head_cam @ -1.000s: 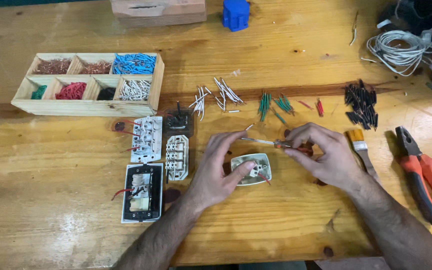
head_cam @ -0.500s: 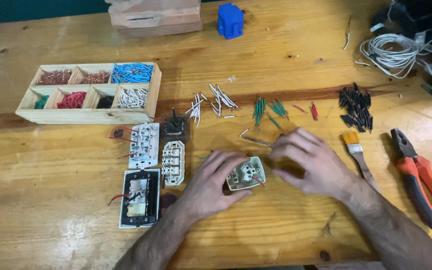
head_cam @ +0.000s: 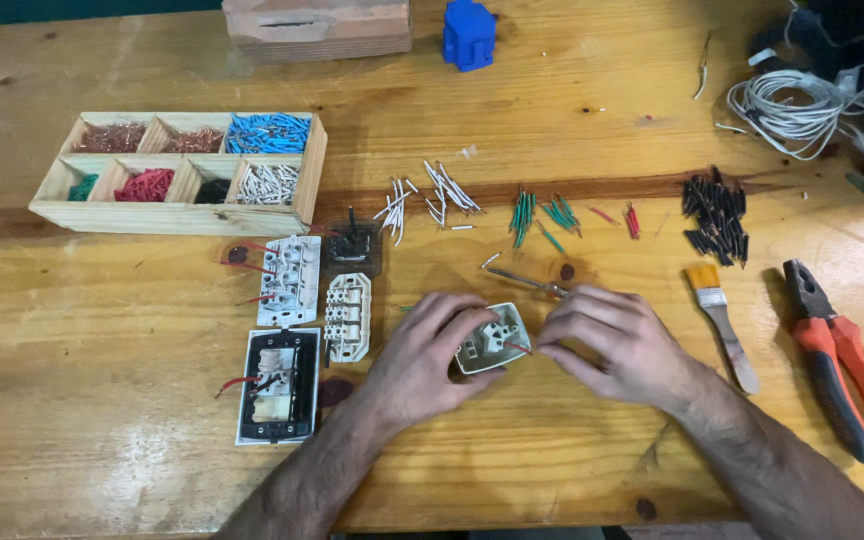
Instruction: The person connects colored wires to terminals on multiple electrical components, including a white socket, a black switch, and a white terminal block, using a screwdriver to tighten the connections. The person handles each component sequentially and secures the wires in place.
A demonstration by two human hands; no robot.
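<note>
Closest to me, my left hand clasps the small white socket insert, tilting its open face up and toward my right. My right hand is curled beside it, fingertips pinching what looks like a short red wire end at the insert's edge; I cannot tell how firm that pinch is. The insert sits just above the worktop, near the middle, between both hands.

To do this well, I judge I should keep the left hand steady as a cradle, thumb clear of the terminal holes, and let only the right fingertips move, feeding or pulling the wire straight along the hole's line, not sideways.

Just left of my left hand lie a black-framed switch module with red leads, and two white terminal pieces and. A thin metal tool lies just beyond my right hand. To the right, a small brush and red-handled pliers.

Farther out, loose white wire offcuts, green ones and a pile of black ones. At far left stands the wooden compartment tray of sorted coloured bits; at the back, a blue block and a coil of white cable.
</note>
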